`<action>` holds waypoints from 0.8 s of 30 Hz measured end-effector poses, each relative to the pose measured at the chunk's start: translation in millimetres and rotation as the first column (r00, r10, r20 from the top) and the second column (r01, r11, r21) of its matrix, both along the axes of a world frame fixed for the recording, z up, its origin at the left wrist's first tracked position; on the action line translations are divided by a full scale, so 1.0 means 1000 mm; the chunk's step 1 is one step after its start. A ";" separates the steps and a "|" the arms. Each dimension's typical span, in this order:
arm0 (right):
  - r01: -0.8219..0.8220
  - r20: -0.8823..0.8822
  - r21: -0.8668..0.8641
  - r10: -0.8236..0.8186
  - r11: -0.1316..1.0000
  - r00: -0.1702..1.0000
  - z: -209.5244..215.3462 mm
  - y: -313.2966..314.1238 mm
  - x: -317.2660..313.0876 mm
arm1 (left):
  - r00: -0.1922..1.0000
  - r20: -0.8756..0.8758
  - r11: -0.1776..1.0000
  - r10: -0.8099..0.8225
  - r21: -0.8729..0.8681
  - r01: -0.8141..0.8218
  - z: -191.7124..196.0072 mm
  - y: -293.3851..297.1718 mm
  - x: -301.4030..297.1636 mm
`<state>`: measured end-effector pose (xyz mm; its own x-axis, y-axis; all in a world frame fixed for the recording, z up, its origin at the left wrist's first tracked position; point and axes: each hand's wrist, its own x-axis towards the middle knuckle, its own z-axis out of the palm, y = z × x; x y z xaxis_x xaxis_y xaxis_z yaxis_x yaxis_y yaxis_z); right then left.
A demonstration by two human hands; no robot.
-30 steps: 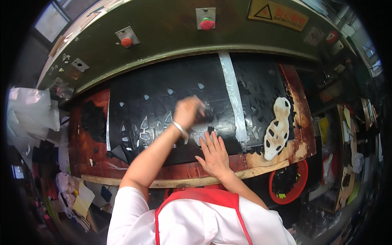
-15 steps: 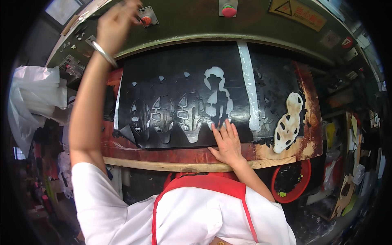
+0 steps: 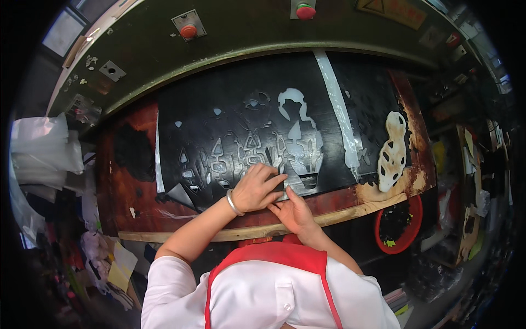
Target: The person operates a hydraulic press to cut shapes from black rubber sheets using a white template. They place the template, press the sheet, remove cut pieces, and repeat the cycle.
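A black sheet (image 3: 203, 131) lies over the worktable, with a row of shoe-upper outlines cut through it. Its rightmost outline (image 3: 296, 137) shows pale grey. My left hand (image 3: 255, 188), a silver bangle at its wrist, rests at the sheet's near edge with bent fingers beside the cut outlines. Close against it, my right hand (image 3: 298, 215) has its fingertips on that same edge below the pale outline. Both hands seem to pinch the edge; the fingertips partly hide each other. A pale, stained shoe-shaped pattern with dark holes (image 3: 392, 153) lies farther right.
Behind the table runs a green machine beam (image 3: 241, 33) with an orange-red button (image 3: 188, 31) and a red button (image 3: 305, 11). A wooden strip (image 3: 339, 216) edges the table. A red basin (image 3: 413, 225) of black scraps stands below right. Clear plastic (image 3: 44, 148) hangs left.
My left hand has come down from beside the orange-red button to the sheet's near edge. My right hand, flat on the sheet before, has drawn back with its fingers bent at the edge.
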<state>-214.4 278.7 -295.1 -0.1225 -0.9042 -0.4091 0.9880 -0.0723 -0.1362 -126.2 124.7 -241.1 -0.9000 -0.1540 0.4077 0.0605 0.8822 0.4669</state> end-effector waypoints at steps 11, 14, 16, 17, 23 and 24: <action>0.443 -0.970 0.167 0.067 0.881 0.233 -0.025 -0.008 0.010 | 0.645 -0.199 0.241 0.738 0.970 0.024 0.134 -0.285 -0.013; 0.484 -0.977 0.183 0.105 0.855 0.184 -0.027 -0.007 0.007 | 0.411 -0.365 0.329 0.835 0.931 0.158 0.237 -0.360 0.033; 0.504 -0.992 0.119 0.120 0.855 0.032 -0.026 -0.006 0.004 | 0.612 -0.385 0.576 0.691 0.805 -0.143 0.288 -0.369 0.056; 0.438 -0.975 0.147 0.055 0.887 0.215 -0.024 -0.006 0.004 | 0.668 -0.355 0.601 0.654 0.781 -0.173 0.295 -0.361 0.059; -0.033 -0.267 -0.022 0.026 0.999 0.963 -0.009 -0.003 0.027 | 0.849 -0.150 0.849 0.507 0.253 -0.463 0.160 -0.167 0.039; -0.092 -0.233 -0.049 0.078 0.995 0.969 -0.007 -0.004 0.034 | 0.913 -0.241 0.892 0.329 -0.237 -0.384 0.126 -0.129 0.040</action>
